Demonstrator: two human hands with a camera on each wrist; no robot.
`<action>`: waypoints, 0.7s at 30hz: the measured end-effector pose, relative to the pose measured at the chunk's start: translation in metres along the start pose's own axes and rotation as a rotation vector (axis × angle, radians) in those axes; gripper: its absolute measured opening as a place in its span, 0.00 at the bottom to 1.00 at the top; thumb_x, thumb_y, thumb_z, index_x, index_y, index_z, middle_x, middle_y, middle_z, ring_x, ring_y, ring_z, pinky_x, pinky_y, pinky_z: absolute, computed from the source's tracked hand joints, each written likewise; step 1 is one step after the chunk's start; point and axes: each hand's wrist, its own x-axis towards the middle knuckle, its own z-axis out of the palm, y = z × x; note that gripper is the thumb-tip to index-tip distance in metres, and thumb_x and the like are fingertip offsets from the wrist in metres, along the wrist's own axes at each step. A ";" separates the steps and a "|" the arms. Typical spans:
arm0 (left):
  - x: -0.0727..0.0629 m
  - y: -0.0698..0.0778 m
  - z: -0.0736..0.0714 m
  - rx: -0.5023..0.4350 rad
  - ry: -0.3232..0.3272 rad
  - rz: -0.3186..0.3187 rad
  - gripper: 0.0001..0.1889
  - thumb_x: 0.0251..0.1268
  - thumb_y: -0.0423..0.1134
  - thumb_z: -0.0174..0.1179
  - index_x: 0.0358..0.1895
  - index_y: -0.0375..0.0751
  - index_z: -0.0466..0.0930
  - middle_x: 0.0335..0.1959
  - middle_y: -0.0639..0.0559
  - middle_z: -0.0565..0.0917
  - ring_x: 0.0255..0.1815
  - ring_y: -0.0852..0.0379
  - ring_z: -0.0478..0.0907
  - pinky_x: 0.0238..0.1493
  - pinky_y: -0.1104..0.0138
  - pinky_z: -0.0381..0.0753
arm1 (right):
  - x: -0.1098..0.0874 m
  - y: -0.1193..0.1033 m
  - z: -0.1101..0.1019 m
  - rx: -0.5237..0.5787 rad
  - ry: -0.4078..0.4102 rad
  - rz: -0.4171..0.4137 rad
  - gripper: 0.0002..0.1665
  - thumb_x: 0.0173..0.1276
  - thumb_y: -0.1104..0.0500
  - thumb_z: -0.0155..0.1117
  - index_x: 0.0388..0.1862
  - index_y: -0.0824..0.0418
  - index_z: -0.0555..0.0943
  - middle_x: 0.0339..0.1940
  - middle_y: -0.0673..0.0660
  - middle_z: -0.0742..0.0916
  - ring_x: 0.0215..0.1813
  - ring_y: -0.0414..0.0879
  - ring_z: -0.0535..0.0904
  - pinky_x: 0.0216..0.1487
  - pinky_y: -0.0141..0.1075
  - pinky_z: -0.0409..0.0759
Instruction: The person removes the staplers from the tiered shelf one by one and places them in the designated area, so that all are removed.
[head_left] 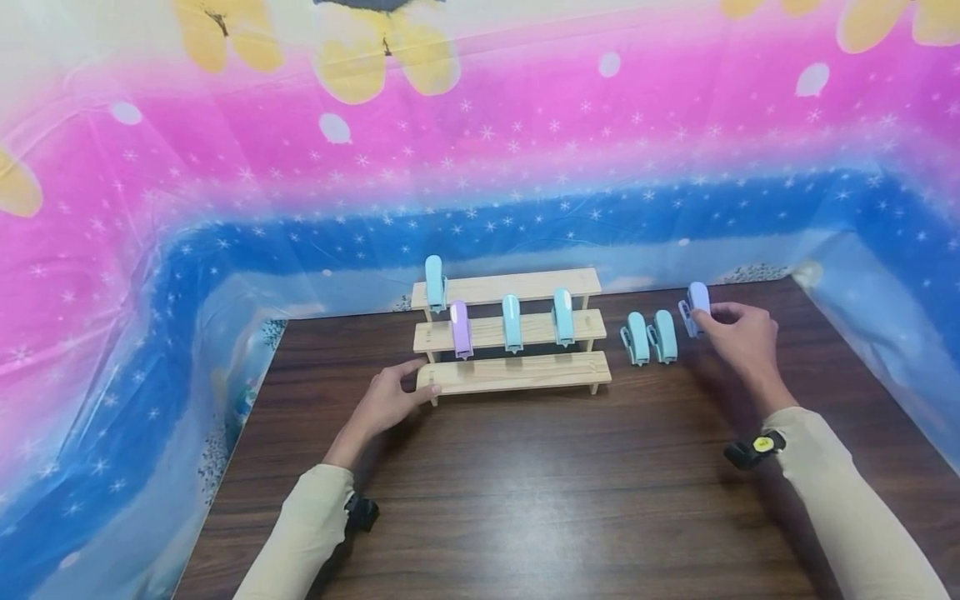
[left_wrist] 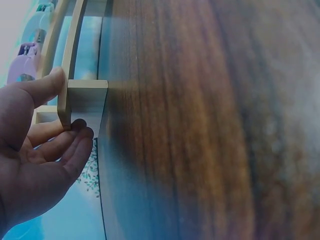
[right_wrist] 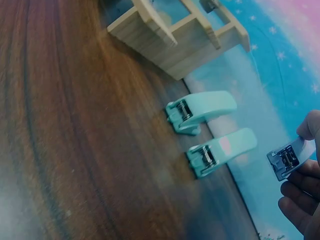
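My left hand (head_left: 387,400) grips the left end of the lowest step of a three-tier wooden rack (head_left: 517,375), thumb on top and fingers beneath. In my right hand (head_left: 742,337) is a lavender stapler (head_left: 698,302), held by its upper arm at the right of the table; its front end shows in the right wrist view. One teal stapler (head_left: 434,279) stands on the top step at the left. The middle step carries a purple stapler (head_left: 459,325), a teal stapler (head_left: 512,321) in the centre and another teal stapler (head_left: 562,315) at the right.
Between the rack and my right hand, two teal staplers (head_left: 637,337) stand side by side on the dark wooden table (head_left: 525,483). A printed pink and blue cloth (head_left: 510,167) hangs behind the table and along its sides.
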 end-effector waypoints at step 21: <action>0.001 -0.002 0.001 0.001 0.001 0.008 0.35 0.70 0.52 0.67 0.75 0.39 0.70 0.72 0.37 0.73 0.47 0.47 0.74 0.52 0.53 0.71 | -0.005 0.035 0.020 -0.033 -0.067 0.033 0.45 0.70 0.31 0.60 0.63 0.69 0.81 0.56 0.72 0.85 0.51 0.60 0.78 0.41 0.41 0.73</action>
